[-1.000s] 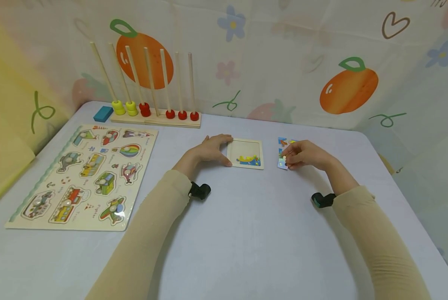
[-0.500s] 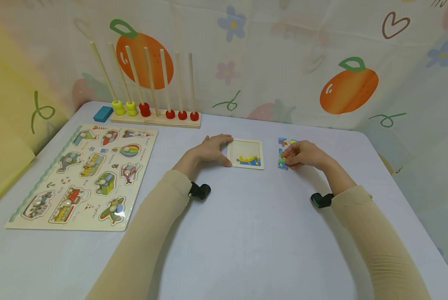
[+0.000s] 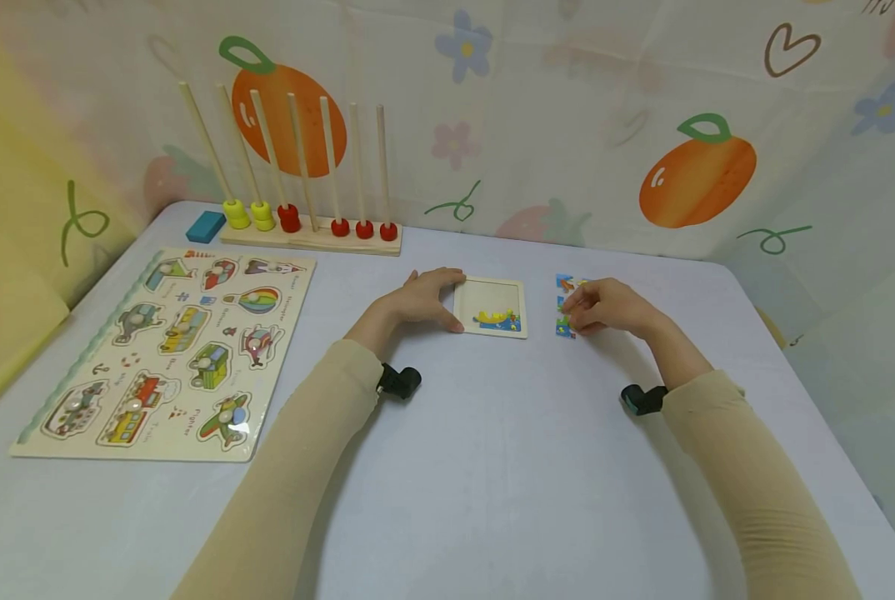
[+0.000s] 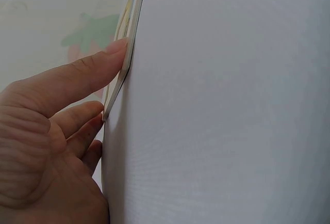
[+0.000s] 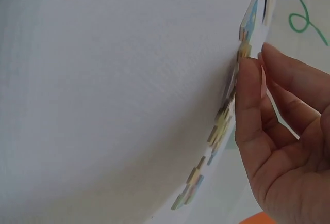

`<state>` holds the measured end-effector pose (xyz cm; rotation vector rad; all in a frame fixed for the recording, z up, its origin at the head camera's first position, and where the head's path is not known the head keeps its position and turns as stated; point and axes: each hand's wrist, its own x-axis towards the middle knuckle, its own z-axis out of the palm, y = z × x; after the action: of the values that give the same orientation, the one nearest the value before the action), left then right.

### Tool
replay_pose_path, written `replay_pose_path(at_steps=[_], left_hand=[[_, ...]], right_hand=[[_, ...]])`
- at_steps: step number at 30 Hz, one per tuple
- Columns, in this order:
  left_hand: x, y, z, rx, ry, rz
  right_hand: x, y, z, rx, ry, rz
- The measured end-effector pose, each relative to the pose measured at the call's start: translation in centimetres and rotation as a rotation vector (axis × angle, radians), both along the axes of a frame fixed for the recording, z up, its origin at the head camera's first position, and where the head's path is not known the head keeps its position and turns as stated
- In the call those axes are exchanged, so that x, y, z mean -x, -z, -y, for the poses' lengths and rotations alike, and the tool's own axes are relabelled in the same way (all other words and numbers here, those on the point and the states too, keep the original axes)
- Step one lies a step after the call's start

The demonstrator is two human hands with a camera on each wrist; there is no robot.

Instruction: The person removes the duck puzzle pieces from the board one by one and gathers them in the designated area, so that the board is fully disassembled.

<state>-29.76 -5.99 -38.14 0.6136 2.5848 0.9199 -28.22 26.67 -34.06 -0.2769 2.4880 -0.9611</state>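
On the white table, a small square puzzle frame (image 3: 524,310) holds a few joined pieces with a yellow and blue picture (image 3: 497,320) along its near side. My left hand (image 3: 417,298) grips the frame's left edge; in the left wrist view the thumb (image 4: 87,74) presses its near edge and a finger reaches its corner. To the frame's right lie several loose jigsaw pieces (image 3: 564,282), partly covered by my right hand (image 3: 611,307). Thumb and index finger (image 5: 294,72) of that hand pinch at a jigsaw piece among them, mostly hidden by the fingertips.
At the left lies a large vehicle knob puzzle board (image 3: 267,367). Behind it stands a wooden peg abacus (image 3: 312,239) with yellow and red beads, next to a blue block (image 3: 206,227). A printed cloth (image 3: 537,125) hangs behind the table.
The piece at my right fingertips was tilted and pale with glare a second ago; now it lies flatter, its colours showing. The right hand shifted very slightly. My left hand stays on the frame.
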Motion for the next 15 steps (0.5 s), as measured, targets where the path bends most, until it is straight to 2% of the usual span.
replay_pose_path(at_steps=[15], left_hand=[[-0.1, -0.1, 0.0, -0.007, 0.0, 0.006]], right_hand=[[-0.1, -1.2, 2.0, 0.005, 0.003, -0.065]])
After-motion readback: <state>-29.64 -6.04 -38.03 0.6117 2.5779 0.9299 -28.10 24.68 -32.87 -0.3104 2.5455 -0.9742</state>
